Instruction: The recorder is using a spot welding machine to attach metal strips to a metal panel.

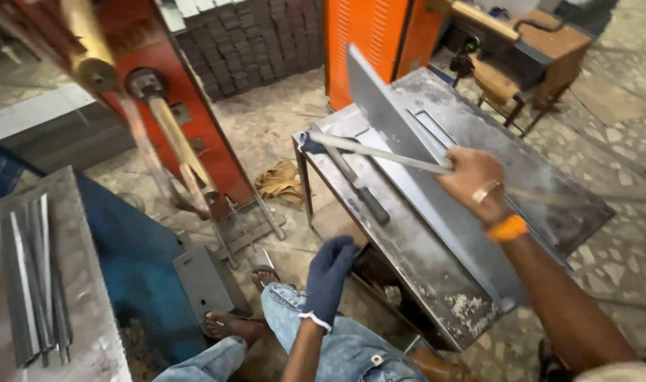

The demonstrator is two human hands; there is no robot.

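A steel worktable [422, 269] fills the middle of the room, scuffed and speckled white near its close corner, and everything the hands deal with lies on or beside it. Across its top rests a long folded metal sheet [408, 134], one end tilted up toward the orange cabinet [369, 42] beyond the fingers.

The right hand [475, 182] reaches out over the table, arm extended from the lower right, wrist bent slightly down, an orange band at the wrist and a ring on one finger. Its fingers are clenched around a thin metal rod [379, 154], which runs away from the knuckles to the left, across the sheet, to a spot where a dark blue rag [310, 145] sits at the table's far-left edge. The rod seems to carry on past the hand to the right, but that stretch is blurred and faint.

The left hand [330, 279], in a dark blue glove, hangs below the table's near edge — fingers loosely curled, gripping nothing. Just up from its fingertips lies a hammer [358, 187] on the tabletop, untouched.

Under that hand are denim-clad knees and a bare foot in a sandal [231, 325]. Off to the far left — well away from either hand — a bundle of metal strips [33, 283] lies on another bench. The red machine [188, 106] behind is motion-blurred, its details hard to read.
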